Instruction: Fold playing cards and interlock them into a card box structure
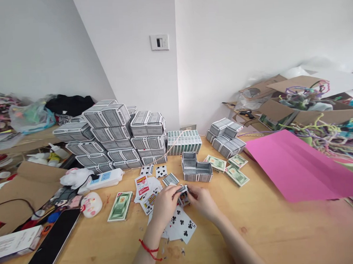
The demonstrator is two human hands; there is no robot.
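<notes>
My left hand [165, 205] and my right hand [202, 201] meet over the wooden table [273, 233], both pinching a small bundle of playing cards [182, 195] between them. A red string circles my left wrist. Loose face-up cards [181, 226], several of them clubs, lie under and in front of my hands. More loose cards [145, 186] lie just left of my left hand. A small block built from folded cards [196, 168] stands just beyond my hands.
A tall pile of folded-card blocks [117, 137] stands at back left, a smaller one [226, 139] at back right. Green card boxes [119, 206] [236, 174] lie around. A pink paper sheet [296, 167], cardboard, a white power strip [103, 179] and a dark tablet [49, 249] border the area.
</notes>
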